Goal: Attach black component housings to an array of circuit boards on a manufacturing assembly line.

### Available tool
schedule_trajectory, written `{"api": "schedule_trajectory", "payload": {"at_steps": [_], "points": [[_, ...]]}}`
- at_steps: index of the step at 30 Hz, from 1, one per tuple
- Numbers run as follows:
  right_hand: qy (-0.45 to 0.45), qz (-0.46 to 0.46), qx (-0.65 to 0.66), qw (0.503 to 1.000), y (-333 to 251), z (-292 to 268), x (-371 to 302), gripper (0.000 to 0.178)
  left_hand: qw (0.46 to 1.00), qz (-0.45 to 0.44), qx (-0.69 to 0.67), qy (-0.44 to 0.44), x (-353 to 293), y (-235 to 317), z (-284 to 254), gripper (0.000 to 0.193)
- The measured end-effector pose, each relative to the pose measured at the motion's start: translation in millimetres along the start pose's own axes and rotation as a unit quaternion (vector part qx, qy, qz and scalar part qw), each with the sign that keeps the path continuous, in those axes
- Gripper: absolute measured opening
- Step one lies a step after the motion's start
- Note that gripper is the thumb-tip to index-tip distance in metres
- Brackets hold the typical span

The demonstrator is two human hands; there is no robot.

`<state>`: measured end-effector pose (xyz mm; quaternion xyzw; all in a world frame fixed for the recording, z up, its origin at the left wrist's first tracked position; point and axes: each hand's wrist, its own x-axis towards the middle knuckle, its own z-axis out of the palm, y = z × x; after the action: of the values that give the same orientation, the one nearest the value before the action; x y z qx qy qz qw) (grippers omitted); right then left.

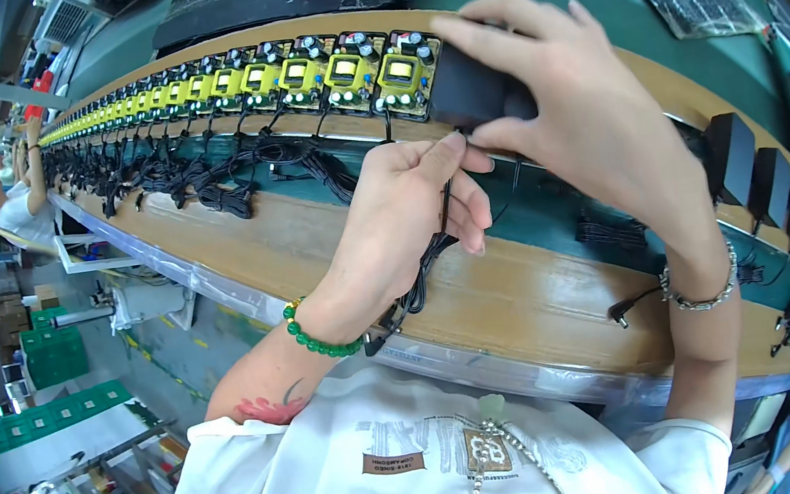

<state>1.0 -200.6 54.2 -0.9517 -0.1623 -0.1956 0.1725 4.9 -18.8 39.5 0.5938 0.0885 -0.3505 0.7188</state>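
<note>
My right hand (pixel 592 103) is curled around a black plastic adapter case (pixel 472 90), thumb at its near edge and fingers over the far side. At that near edge my left hand (pixel 399 206) pinches a thin black cable (pixel 447 207) between thumb and forefinger, its other fingers loosely bent. The cable hangs below the hand into a coiled bundle (pixel 424 273). Just left of the case lies a bare circuit board (pixel 403 74) with a yellow transformer. What is inside the case is hidden by my hand.
A long row of similar circuit boards (pixel 297 74) runs away to the left, with bundled black cables (pixel 205 188) in front. Closed black adapters (pixel 734 159) stand at the right. A loose plug (pixel 619 315) lies on the brown bench ledge (pixel 524 305). Another person (pixel 17 199) sits far left.
</note>
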Motion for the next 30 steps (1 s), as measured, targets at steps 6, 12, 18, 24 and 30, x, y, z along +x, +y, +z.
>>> {"api": "schedule_trajectory", "payload": {"at_steps": [6, 12, 18, 24, 30], "points": [[-0.056, 0.039, -0.02, 0.997, -9.1, -0.7, -6.9, 0.076, 0.999, 0.006, 0.0, -0.044, 2.0, -4.6, -0.4, 0.031], [-0.045, 0.071, -0.01, 0.996, -17.2, -3.3, -8.2, 0.074, 0.997, 0.012, -0.011, -0.078, 4.5, -5.8, -1.1, 0.033], [-0.085, 0.11, 0.062, 0.988, -15.4, -10.3, -0.6, 0.078, 0.994, 0.015, -0.024, -0.104, 4.5, -6.5, -4.4, 0.031], [-0.082, 0.108, -0.007, 0.991, -31.5, -4.6, 0.0, 0.078, 0.992, 0.025, -0.031, -0.123, 5.7, -8.0, -12.1, 0.032], [-0.122, 0.106, -0.023, 0.987, -30.5, -14.3, 5.3, 0.079, 0.991, 0.012, -0.019, -0.13, 5.0, -7.0, -10.5, 0.031]]}}
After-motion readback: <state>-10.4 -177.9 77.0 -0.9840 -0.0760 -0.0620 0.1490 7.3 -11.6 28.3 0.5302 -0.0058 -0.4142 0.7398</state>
